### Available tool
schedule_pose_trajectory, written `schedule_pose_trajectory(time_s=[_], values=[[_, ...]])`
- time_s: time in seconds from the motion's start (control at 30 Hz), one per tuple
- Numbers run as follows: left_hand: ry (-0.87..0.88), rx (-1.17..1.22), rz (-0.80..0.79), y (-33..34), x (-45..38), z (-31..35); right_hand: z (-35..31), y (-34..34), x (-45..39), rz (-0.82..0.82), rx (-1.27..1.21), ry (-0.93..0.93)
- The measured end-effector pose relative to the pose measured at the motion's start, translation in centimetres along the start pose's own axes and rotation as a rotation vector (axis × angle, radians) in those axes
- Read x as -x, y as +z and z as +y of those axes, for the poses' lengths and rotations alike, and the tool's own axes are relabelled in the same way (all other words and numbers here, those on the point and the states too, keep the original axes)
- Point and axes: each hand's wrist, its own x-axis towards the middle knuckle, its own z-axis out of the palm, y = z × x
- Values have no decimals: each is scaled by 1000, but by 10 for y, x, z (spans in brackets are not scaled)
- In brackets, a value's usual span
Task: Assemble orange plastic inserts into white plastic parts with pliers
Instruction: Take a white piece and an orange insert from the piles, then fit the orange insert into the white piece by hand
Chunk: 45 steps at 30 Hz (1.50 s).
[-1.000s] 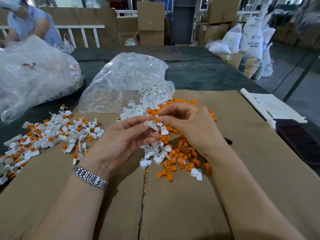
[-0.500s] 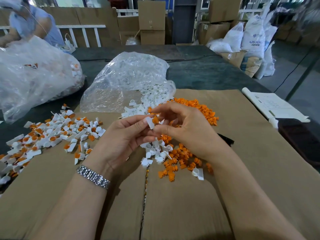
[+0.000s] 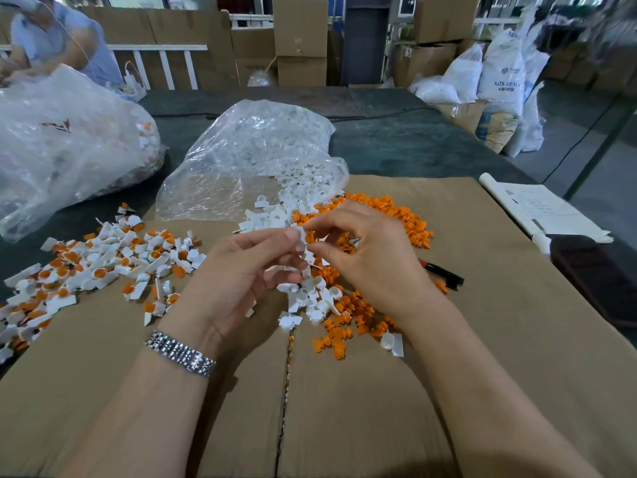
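My left hand (image 3: 241,270) pinches a small white plastic part (image 3: 300,238) between thumb and fingertips, held above the cardboard. My right hand (image 3: 365,257) meets it from the right, its fingertips pinching an orange insert (image 3: 310,237) against that white part. Below the hands lie loose white parts (image 3: 310,294) and loose orange inserts (image 3: 344,326). More orange inserts (image 3: 396,212) are heaped behind my right hand. Black-handled pliers (image 3: 443,272) lie on the cardboard just right of my right hand, untouched.
A pile of joined white-and-orange pieces (image 3: 103,263) spreads at the left. A clear bag of white parts (image 3: 255,150) lies open behind the hands, a larger bag (image 3: 62,146) at far left. Rolled papers (image 3: 537,208) lie at right. Another person (image 3: 51,39) works at back left.
Both hands have lifted slightly from the pile and come together. An orange insert now shows at the white part between the fingertips.
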Motion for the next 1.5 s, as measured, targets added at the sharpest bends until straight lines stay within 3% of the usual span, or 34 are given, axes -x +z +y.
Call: schedule_pose_trajectory(time_s=[0.4,0.47,0.53,0.63,0.77,0.93,1.03,1.1,1.2,1.27,1.5], values=[[42,-71,79,0,-3,-3,0,1,0,-83,26,16],[32,-32,111,-1,-3,-2,5,-5,-2,-61,61,115],[19,-19,125,-2,-3,-1,19,-14,-3,-57,279,319],[18,-24,108,-2,-3,-1,33,-20,1,-272,555,655],[32,-48,93,0,-2,0,35,-15,3,-295,621,657],[11,-13,81,-1,-1,2,34,-23,1,-196,542,606],[-4,30,95,-2,-2,2,21,-36,-3,-86,345,598],[3,55,109,-3,-2,2,8,-46,-6,-160,152,631],[22,102,134,-3,-2,3,-10,-48,-6,-431,-59,645],[35,128,149,-4,-2,3,-19,-43,-4,-528,-178,649],[66,131,143,-1,-2,2,-37,-30,-5,-605,-172,570]])
